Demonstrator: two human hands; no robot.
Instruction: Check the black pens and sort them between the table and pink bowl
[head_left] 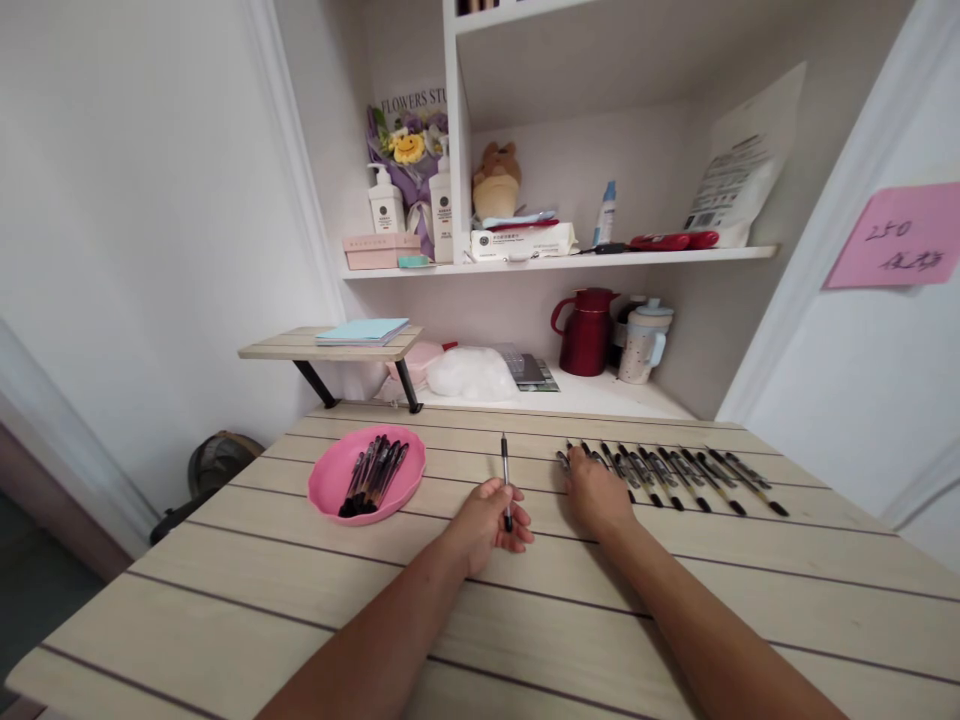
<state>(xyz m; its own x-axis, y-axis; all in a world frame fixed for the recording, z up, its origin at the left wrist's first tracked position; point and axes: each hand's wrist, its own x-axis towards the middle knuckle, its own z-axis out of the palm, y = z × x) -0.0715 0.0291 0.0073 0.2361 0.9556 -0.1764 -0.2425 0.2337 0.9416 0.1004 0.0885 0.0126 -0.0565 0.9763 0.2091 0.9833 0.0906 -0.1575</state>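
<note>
My left hand [489,522] is palm up over the table, its thumb and fingers closed on a slim pen [505,465] with a clear barrel and black ends, tip pointing away. At the left end of a row of pens [694,475], my right hand [596,490] reaches down with its fingers drawn together. What its fingertips touch is hidden under the hand. Pens lie side by side in that row, with shorter dark, clear pieces resembling pen caps between them. To the left, a pink dish [322,475] holds a bundle of more pens [375,470].
A small raised stand [277,345] with blue paper [364,331] is at the back left. Behind the table, a red jug [589,335] and a pale cup [643,345] stand under a shelf [637,258] holding bottles, wipes and a plush toy. A backpack [225,460] is beside the table.
</note>
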